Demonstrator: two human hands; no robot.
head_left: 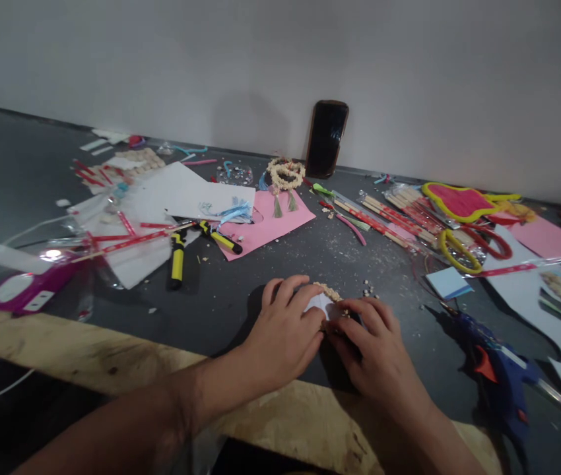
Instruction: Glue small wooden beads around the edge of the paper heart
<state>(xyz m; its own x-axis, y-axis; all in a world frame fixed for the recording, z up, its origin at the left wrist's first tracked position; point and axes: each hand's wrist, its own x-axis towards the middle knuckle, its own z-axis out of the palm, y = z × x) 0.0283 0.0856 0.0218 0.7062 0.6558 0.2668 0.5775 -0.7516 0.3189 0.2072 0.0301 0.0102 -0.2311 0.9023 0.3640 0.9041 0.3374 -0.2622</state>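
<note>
Both hands press on one small white paper piece (324, 305) edged with beige beads, lying on the dark table (241, 290) near its wooden edge — left hand (285, 333) and right hand (377, 346) each pinching it with fingertips. One blue glue gun (495, 369) lies to the right; one phone (327, 138) leans against the wall.

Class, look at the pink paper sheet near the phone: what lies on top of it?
On the pink paper lie a beaded ring with two green tassels and part of a white sheet. The paper's left corner is hidden beneath that sheet.
</note>
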